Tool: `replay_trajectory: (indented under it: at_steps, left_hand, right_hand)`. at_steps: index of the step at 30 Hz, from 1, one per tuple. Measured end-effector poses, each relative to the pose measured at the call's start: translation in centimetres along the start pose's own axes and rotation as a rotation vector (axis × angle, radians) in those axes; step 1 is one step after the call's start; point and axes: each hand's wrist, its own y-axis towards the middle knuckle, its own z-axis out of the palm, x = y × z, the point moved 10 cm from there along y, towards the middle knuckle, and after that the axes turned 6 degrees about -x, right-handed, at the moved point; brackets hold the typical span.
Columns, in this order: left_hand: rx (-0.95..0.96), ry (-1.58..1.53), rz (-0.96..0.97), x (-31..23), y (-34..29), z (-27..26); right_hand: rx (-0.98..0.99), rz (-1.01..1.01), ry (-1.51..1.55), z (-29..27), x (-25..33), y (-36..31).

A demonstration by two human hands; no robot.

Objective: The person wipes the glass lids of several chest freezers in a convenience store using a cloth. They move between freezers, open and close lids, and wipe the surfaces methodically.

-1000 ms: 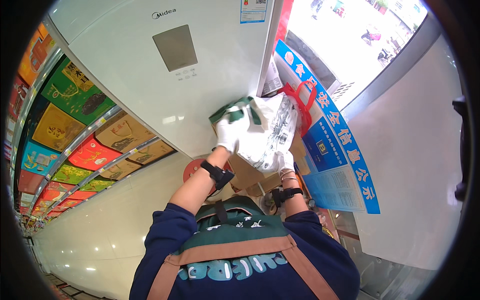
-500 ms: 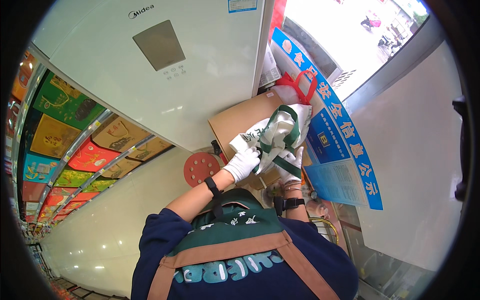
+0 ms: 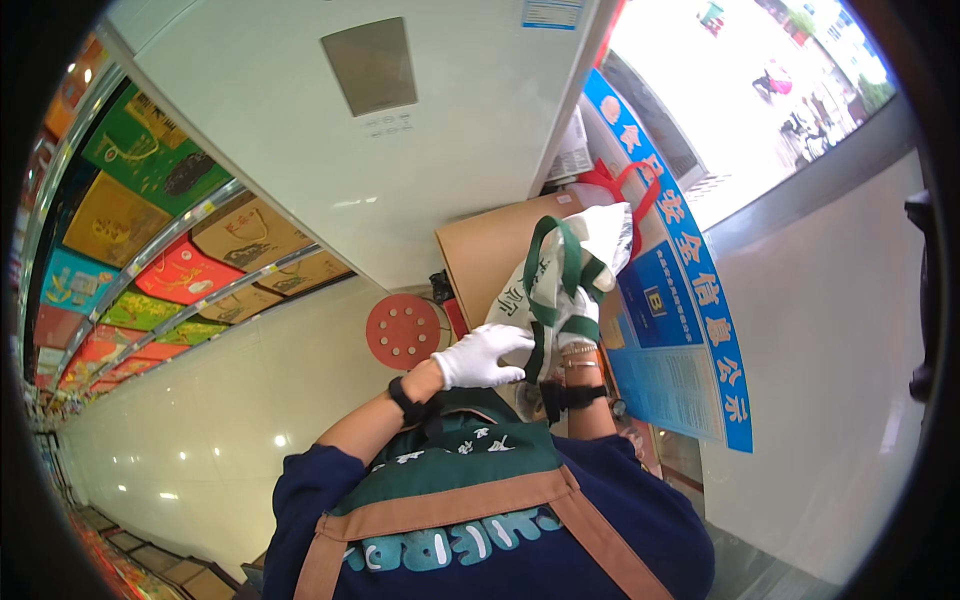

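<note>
The white bag [image 3: 548, 285] sits in front of a brown cardboard box [image 3: 478, 252], just beyond the gloved left hand [image 3: 484, 358], whose fingers are parted, and against the gloved right hand [image 3: 584, 312]; whether that one pinches it cannot be told. The cloth is rumpled and dark-printed, with looping green handles [image 3: 571, 258].

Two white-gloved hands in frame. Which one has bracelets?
The right hand, among the bag's green straps: bracelets circle its wrist. The left hand shows only a black band there.
</note>
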Motion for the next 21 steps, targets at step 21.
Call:
replay_trajectory:
  at_steps: [21]
  left_hand:
    - [-1.615,-0.344,-0.596,1.9,-49.3,-20.1]
  right_hand:
    - [1.659,0.252,0.906,33.5,34.0,-44.9]
